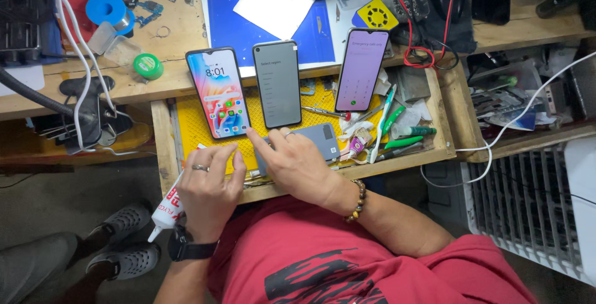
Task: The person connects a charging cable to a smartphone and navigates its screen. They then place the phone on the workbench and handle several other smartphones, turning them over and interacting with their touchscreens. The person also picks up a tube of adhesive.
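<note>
Bright, even overhead light; sharp centre, bent edges.

Three lit phone screens (277, 82) glow without washing out, faint glare on the grey one. Soft shadows gather under the bench at lower left. Wide-angle distortion curves the frame's borders; corners are slightly soft.

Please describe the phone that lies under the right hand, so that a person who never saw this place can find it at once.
Look at the open wooden drawer with the yellow mat below the workbench edge. At its front, the right hand rests on a flat grey phone. Unlike the three lit-screen phones propped upright behind it, it lies face down, showing a plain back.
</note>
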The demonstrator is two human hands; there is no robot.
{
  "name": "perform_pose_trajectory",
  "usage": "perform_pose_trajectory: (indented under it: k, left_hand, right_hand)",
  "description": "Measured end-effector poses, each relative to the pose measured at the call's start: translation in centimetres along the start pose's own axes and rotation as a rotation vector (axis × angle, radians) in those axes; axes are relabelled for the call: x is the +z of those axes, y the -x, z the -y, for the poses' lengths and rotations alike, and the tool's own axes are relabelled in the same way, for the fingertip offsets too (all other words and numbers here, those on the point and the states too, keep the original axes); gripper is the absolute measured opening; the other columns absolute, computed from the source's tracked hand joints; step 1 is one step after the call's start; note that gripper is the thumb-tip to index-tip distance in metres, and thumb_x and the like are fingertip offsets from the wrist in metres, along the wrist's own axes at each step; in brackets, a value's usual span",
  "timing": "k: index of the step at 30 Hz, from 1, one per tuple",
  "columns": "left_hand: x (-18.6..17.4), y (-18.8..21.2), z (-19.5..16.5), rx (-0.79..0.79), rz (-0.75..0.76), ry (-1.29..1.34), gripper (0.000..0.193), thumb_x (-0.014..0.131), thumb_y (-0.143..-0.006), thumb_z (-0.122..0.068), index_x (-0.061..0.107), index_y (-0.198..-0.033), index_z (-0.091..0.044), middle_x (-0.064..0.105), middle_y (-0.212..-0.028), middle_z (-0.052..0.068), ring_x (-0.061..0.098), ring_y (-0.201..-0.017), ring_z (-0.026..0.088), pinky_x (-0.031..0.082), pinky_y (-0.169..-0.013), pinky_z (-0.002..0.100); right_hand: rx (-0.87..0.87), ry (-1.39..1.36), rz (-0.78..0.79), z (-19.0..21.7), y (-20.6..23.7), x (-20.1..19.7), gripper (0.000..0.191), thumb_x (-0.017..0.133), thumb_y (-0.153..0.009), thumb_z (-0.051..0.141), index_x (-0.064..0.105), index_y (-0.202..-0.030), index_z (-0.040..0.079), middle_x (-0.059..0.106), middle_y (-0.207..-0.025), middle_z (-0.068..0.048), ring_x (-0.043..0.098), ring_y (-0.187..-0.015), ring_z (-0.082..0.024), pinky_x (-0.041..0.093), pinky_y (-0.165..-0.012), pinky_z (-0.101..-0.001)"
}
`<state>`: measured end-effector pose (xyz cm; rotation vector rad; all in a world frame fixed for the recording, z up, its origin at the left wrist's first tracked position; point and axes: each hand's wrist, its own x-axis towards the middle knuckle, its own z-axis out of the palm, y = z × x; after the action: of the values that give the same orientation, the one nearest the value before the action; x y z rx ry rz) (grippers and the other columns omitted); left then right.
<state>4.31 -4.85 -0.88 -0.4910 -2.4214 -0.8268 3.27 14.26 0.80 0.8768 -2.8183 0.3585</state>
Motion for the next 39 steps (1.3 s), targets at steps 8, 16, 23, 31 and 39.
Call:
perform_pose_trajectory:
  k: [8, 16, 23, 31, 39]
  left_hand:
    - [0.0, -0.6, -0.3, 0.036, 0.001, -0.102, 0.021, 0.077, -0.088, -0.009, 0.072, -0.108, -0.006, 0.066, -0.117, 0.01, 0.065, -0.104, 0.031, 0.053, -0.088, 0.044]
    - [0.5, -0.2, 0.1, 0.143, 0.075, -0.105, 0.016, 0.077, -0.088, -0.009, 0.073, -0.103, -0.005, 0.069, -0.103, 0.007, 0.067, -0.091, 0.027, 0.054, -0.078, 0.04]
    - [0.4, -0.3, -0.1, 0.223, 0.131, -0.072, 0.012, 0.078, -0.089, -0.015, 0.07, -0.086, -0.007, 0.067, -0.084, 0.005, 0.065, -0.077, 0.024, 0.051, -0.068, 0.039]
    - [0.7, -0.1, 0.1, 0.274, 0.193, -0.06, 0.021, 0.075, -0.091, -0.02, 0.066, -0.075, -0.01, 0.063, -0.072, 0.004, 0.062, -0.068, 0.022, 0.049, -0.061, 0.037]
    - [0.8, 0.0, 0.2, 0.271, 0.214, -0.059, 0.025, 0.075, -0.091, -0.022, 0.064, -0.071, -0.01, 0.063, -0.072, 0.004, 0.062, -0.067, 0.023, 0.049, -0.061, 0.037]
  right_hand:
    - [0.034, -0.025, -0.216, -1.0, 1.2, -1.8, 0.056, 0.074, -0.085, 0.017, 0.058, -0.135, -0.001, 0.059, -0.124, -0.021, 0.059, -0.117, -0.038, 0.048, -0.1, -0.0461]
    - [-0.043, -0.103, -0.331, -3.7, 5.0, -1.4, 0.043, 0.081, -0.091, 0.016, 0.065, -0.127, -0.001, 0.059, -0.133, -0.017, 0.058, -0.129, -0.036, 0.048, -0.109, -0.0474]
    - [-0.088, -0.088, -0.278, -3.5, 4.6, -0.7, 0.047, 0.083, -0.088, 0.019, 0.064, -0.127, 0.0, 0.055, -0.138, -0.021, 0.054, -0.132, -0.04, 0.046, -0.108, -0.0511]
    - [-0.195, -0.104, -0.241, -2.4, 2.4, 0.4, 0.057, 0.085, -0.084, 0.023, 0.062, -0.132, 0.003, 0.051, -0.148, -0.023, 0.048, -0.142, -0.04, 0.04, -0.117, -0.0554]
    - [0.011, -0.128, -0.35, -2.5, 3.0, 0.3, 0.064, 0.084, -0.086, 0.022, 0.055, -0.139, 0.001, 0.056, -0.142, -0.02, 0.056, -0.132, -0.035, 0.044, -0.112, -0.0474]
